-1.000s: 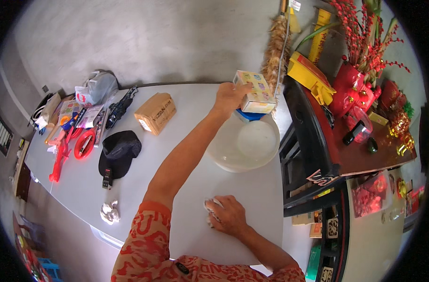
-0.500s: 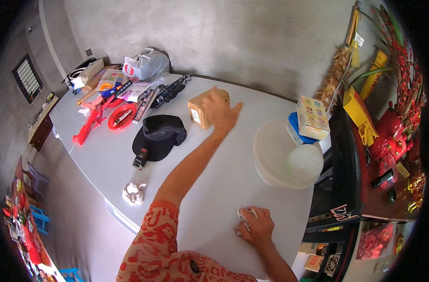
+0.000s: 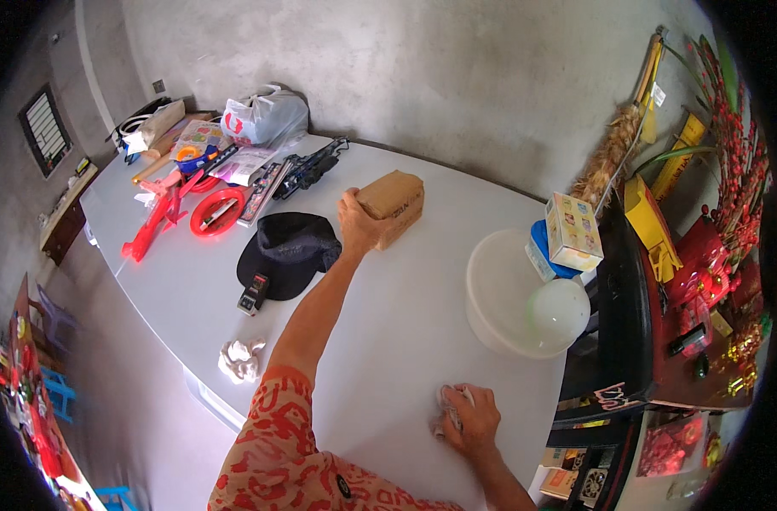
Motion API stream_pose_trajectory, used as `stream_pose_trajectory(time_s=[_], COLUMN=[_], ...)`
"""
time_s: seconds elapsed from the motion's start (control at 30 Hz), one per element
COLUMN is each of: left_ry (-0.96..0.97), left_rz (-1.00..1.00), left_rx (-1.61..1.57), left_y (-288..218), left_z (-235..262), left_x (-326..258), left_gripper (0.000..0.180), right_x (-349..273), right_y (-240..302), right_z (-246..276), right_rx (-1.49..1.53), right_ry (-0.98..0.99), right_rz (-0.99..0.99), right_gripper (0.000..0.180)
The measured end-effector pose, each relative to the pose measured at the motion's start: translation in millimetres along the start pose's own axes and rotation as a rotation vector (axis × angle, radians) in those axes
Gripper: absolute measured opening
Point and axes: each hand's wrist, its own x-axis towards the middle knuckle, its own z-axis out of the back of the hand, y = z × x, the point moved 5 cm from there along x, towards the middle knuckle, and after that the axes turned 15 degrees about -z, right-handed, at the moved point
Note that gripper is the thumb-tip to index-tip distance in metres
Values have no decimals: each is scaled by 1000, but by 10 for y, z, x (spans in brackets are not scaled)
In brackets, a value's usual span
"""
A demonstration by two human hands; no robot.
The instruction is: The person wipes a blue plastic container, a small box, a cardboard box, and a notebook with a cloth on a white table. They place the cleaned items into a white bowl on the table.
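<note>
Toward the far side of the white table, my left hand (image 3: 360, 225) is closed against the left end of a brown cardboard box (image 3: 392, 201). Its fingers curl round the box's edge; part of the grip is hidden. At the near right, my right hand (image 3: 474, 422) presses a crumpled whitish cloth (image 3: 448, 413) onto the tabletop, its fingers bent over it. Left of my left forearm lies a black cap (image 3: 290, 247), with a small black device (image 3: 253, 294) at its brim. A crumpled white wad (image 3: 239, 361) rests closer to me.
A large white basin (image 3: 499, 315) with a pale bowl (image 3: 559, 317) in it stands right. Beside it, a patterned box (image 3: 574, 230) sits on a blue-lidded container (image 3: 542, 247). Red tape rolls, tools and a plastic bag (image 3: 265, 117) crowd the far left. A dark cabinet adjoins the right.
My left hand has gone from over the top of the box to its left end, and the box has turned. My right hand stays on the cloth, slightly shifted.
</note>
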Motion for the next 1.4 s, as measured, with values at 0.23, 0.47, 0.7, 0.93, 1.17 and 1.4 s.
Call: stream_pose_trajectory(time_s=[0.23, 0.47, 0.7, 0.93, 1.17, 1.4], left_ry=[-25, -132, -237, -210, -224, -175], left_rz=[148, 377, 291, 139, 94, -5], left_rx=[-293, -727, -582, -474, -459, -98], left_y=[-467, -1159, -1414, -1339, -1383, -1261], left_z=[473, 1367, 1654, 1652, 1632, 1565], left_x=[-894, -2279, -3065, -3212, -3201, -3187], left_gripper=[85, 75, 51, 46, 50, 48], right_x=[-16, -62, -112, 144, 371, -123], right_y=[0, -224, 1254, 1252, 1105, 1607], right_z=[-46, -30, 36, -106, -155, -202], right_rx=[31, 476, 308, 214, 228, 330], right_ry=[-20, -43, -10, -112, -228, 69], right_rz=[34, -235, 466, 448, 212, 616], right_gripper=[40, 38, 34, 31, 31, 32])
